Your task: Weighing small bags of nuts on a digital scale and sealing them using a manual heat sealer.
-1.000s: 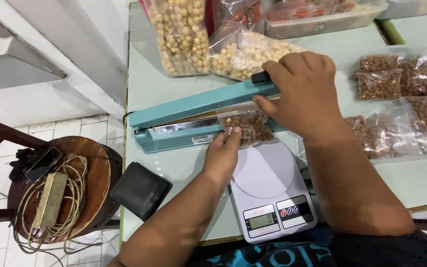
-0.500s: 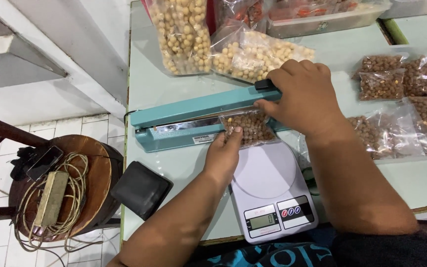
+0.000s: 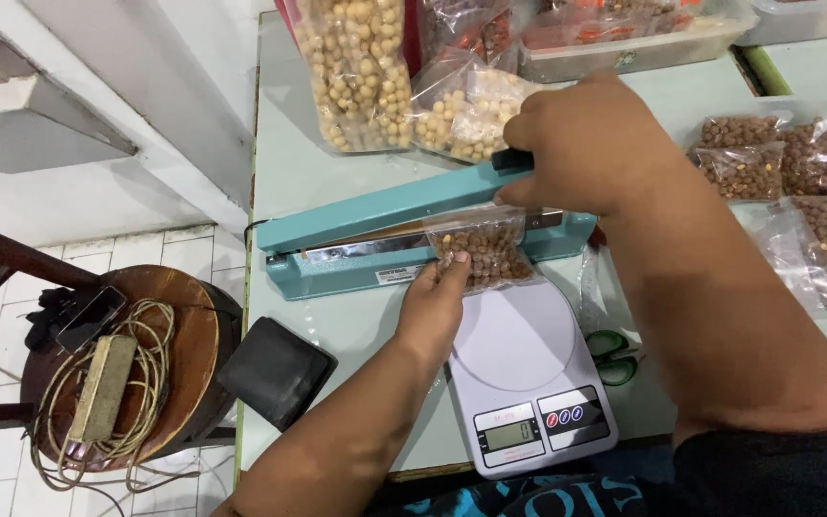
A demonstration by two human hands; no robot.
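At centre, a small clear bag of brown nuts [image 3: 482, 257] lies across the teal sealer [image 3: 366, 215], which carries a white label [image 3: 397, 275]. Clear bags of pale nuts [image 3: 356, 72] stand at the top; brown-nut bags [image 3: 796, 177] lie at right. The scale's grey screen [image 3: 513, 434] is at the bottom centre.

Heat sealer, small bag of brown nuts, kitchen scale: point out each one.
heat sealer [image 3: 375, 213]: head view, middle of its teal upper arm.
small bag of brown nuts [image 3: 483, 256]: head view, its filled front.
kitchen scale [image 3: 514, 335]: head view, bare white weighing plate.
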